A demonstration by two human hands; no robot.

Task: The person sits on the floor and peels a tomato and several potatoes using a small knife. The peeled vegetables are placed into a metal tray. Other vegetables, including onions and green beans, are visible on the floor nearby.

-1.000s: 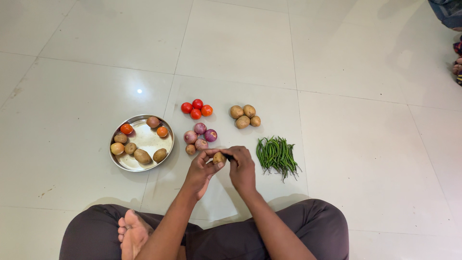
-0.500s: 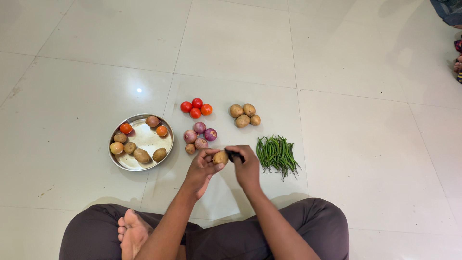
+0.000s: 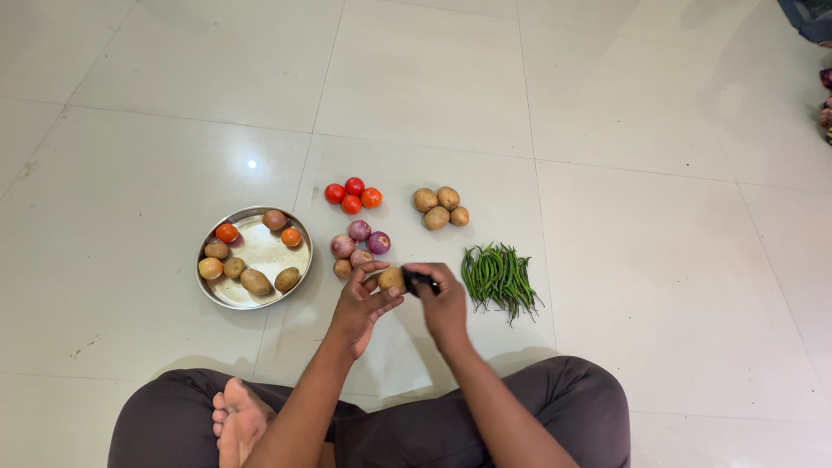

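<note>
1. The left hand (image 3: pixel 362 305) pinches a small potato (image 3: pixel 392 279) in its grip, lifted above the floor (image 3: pixel 607 217) so the skin faces the tool.
2. The right hand (image 3: pixel 444 303) has its grip pressed around a dark peeler (image 3: pixel 419 281), which touches the potato.
3. Onions (image 3: pixel 359 243) and green chillies (image 3: pixel 497 277) lie just beside; a steel plate (image 3: pixel 253 298) holds more vegetables.

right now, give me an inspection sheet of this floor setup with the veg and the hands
surface: glossy pale tiled floor, a white sheet under the hands
job's things: small potato in left hand; dark tool in right hand, tip at the potato
clutter: steel plate with potatoes and tomatoes; tomato pile; potato pile; red onions; green chillies
grippers: both hands closed on their items
cables: nothing seen
surroundings: cloth and part of another person at the top right edge
</note>
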